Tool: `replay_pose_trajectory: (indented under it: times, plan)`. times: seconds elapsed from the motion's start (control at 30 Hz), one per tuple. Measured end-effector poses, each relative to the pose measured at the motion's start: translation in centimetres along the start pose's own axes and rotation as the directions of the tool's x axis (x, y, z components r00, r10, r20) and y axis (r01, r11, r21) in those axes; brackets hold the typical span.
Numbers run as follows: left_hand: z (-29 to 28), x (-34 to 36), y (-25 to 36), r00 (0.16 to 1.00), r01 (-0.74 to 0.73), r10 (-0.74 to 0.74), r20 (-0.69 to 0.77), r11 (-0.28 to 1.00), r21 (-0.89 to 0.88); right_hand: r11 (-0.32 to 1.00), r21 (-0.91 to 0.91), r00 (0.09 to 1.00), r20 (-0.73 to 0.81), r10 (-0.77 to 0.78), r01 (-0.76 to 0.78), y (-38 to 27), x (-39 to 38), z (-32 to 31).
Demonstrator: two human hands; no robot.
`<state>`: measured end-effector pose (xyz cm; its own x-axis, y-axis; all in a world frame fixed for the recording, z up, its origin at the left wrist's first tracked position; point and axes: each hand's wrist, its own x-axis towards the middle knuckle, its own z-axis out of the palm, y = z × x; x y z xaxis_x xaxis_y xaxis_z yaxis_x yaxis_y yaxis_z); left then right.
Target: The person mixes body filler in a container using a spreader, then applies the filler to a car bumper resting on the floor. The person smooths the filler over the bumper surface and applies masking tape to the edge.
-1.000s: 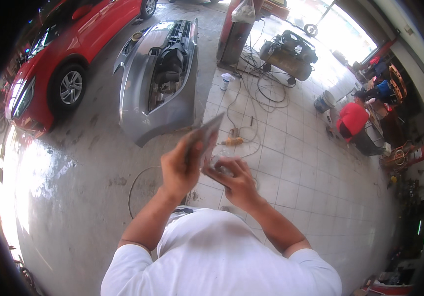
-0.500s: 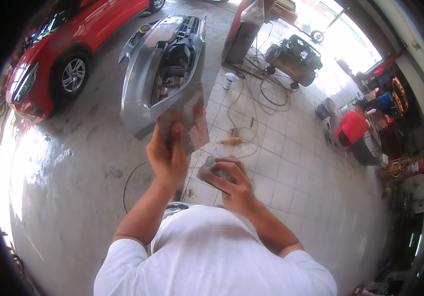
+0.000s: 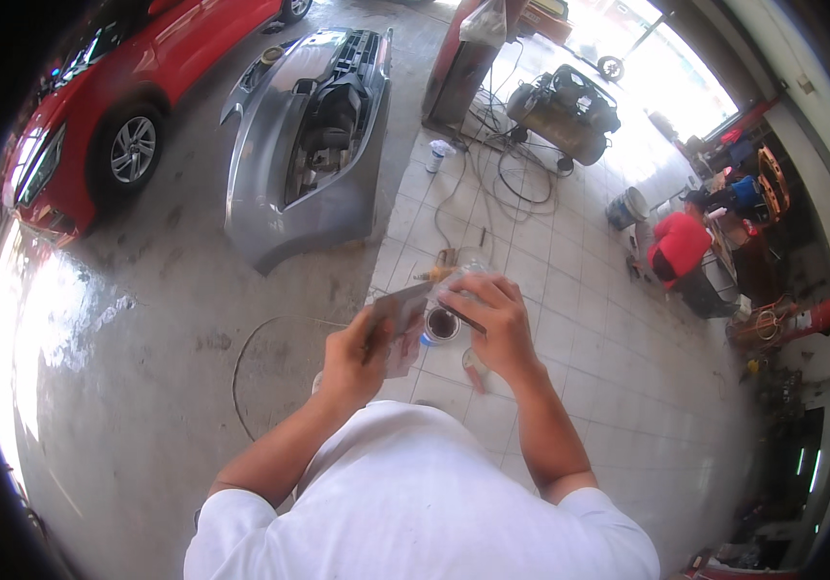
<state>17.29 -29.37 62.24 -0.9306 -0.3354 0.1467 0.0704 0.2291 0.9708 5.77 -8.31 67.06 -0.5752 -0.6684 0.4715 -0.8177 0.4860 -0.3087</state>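
Observation:
My left hand (image 3: 352,362) is closed round a thin flat board (image 3: 400,307) with grey and reddish smears, now tipped steeply. Close to its right, my right hand (image 3: 500,317) pinches a greyish, partly see-through flat piece (image 3: 454,282) with a dark edge, whose exact kind I cannot make out. The two held pieces are near each other at chest height; whether they touch is unclear. Between and below my hands, an open round can (image 3: 442,325) with dark contents shows. A grey car bumper (image 3: 265,208) lies on the floor ahead to the left.
A red car (image 3: 159,58) stands at the far left. A yellow power tool (image 3: 429,275) and a small reddish item (image 3: 476,375) lie on the tiles. Cables trail toward an air compressor (image 3: 560,114). A person in a red shirt (image 3: 681,246) bends over at the right.
The board in my left hand has come down and right, away from the bumper, and tilted. My right hand has risen toward it. The can is now visible below.

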Motion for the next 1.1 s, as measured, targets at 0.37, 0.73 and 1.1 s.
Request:
replay_pose_trajectory:
  times: [0.37, 0.73, 1.1]
  plan:
    - [0.4, 3.6, 1.8, 0.891, -0.349, 0.373, -0.26, 0.927, 0.134, 0.972, 0.236, 0.997, 0.074, -0.008, -0.01, -3.1, -2.1, 3.7]
    - [-0.2, 3.1, 2.8, 0.856, 0.397, -0.501, 0.125, 0.484, -0.779, 0.957, 0.239, 0.977, 0.178, 0.122, -0.163, 0.4, -0.8, 4.2]
    - [1.3, 2.1, 0.0, 0.947, -0.042, -0.164, -0.278, 0.792, -0.609, 0.776, 0.594, 0.977, 0.135, 0.165, -0.213, -2.9, -5.0, 6.8]
